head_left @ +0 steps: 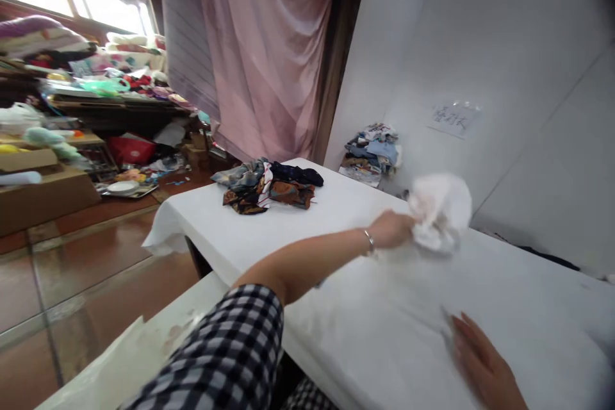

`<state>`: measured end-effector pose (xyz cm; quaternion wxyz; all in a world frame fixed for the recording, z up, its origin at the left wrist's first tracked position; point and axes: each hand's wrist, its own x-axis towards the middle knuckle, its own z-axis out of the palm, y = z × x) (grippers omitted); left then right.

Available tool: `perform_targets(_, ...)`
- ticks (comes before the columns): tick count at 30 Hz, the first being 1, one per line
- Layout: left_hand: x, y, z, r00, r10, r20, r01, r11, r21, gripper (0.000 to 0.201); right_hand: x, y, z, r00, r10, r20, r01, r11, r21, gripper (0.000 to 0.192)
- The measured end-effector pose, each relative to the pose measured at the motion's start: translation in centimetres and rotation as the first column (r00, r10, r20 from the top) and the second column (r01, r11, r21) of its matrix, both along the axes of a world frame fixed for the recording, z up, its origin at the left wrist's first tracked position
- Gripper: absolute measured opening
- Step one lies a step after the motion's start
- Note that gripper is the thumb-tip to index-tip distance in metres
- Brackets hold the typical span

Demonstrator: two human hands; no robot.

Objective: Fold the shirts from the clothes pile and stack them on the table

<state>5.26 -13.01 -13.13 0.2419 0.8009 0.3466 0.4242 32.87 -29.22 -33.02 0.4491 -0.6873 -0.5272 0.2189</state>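
White cloth covers one table (365,333) set against a white wall. Nearest, the right hand (485,365) lies flat on the cover, fingers extended and close together. Farther out, the left hand (391,229), with one bracelet at the wrist, is closed around one crumpled white cloth (439,211), held just above the table. At the far end lies one pile of dark patterned fabrics (266,184). A second pile (372,154) rests against the wall.

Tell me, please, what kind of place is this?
Probably a home workshop or storeroom for sorting fabric: a white covered table holds patterned cloth scraps, more scraps lie by the wall, and cluttered shelves stand behind.
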Motion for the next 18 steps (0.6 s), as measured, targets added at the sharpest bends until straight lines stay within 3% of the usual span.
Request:
perform_targets(3,4.0,-4.7,-5.4,0.962,-0.213,-0.17,0.199,0.975,-0.097,0.013,-0.4,0.0,1.6,0.977,-0.165,-0.132,0.166,0.986,-0.007,0.087)
perform_targets(6,4.9,-6.7,-8.2,0.935,-0.274,-0.224,0.246,0.958,-0.144,0.008,-0.7,0.2,2.9,0.958,-0.206,-0.198,0.221,0.974,0.053,0.099)
perform_targets(11,5.5,-5.4,-9.3,0.964,-0.008,-0.266,-0.04,0.983,-0.177,0.027,-1.0,0.2,3.8,0.86,-0.197,-0.471,0.257,0.964,0.067,0.076)
perform_targets(14,5.5,-4.0,-9.4,0.958,0.059,-0.282,-0.133,0.959,-0.25,0.015,-0.8,-0.1,4.1,0.837,-0.189,-0.514,0.296,0.946,0.134,0.064)
perform_targets(18,4.2,-2.1,-8.1,0.944,0.273,-0.184,-0.316,0.906,-0.282,0.021,0.8,-0.9,4.5,0.747,-0.282,-0.602,0.454,0.878,0.151,0.067)
